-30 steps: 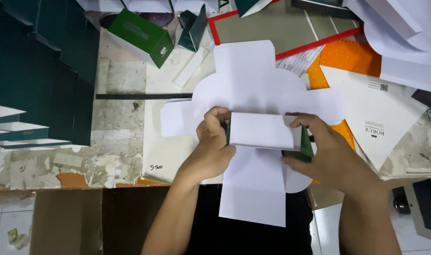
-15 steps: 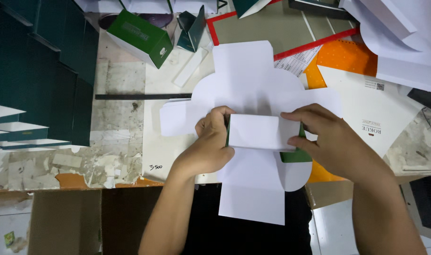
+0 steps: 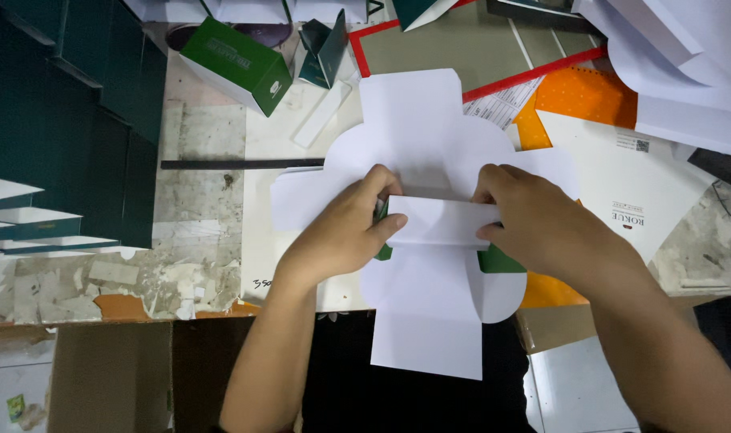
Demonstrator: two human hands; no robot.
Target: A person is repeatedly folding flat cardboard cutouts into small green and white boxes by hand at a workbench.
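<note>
While flat on table (image 3: 205,128), white carton blank (image 3: 430,144) folded flap gripped by both hands: left (image 3: 345,232), right (image 3: 542,228).

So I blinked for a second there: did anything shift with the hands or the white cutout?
Little changed. The right hand slid slightly left along the folded panel, covering more of its green end. The left hand kept pressing the panel's other end. The white cutout and green box stayed put.
</note>
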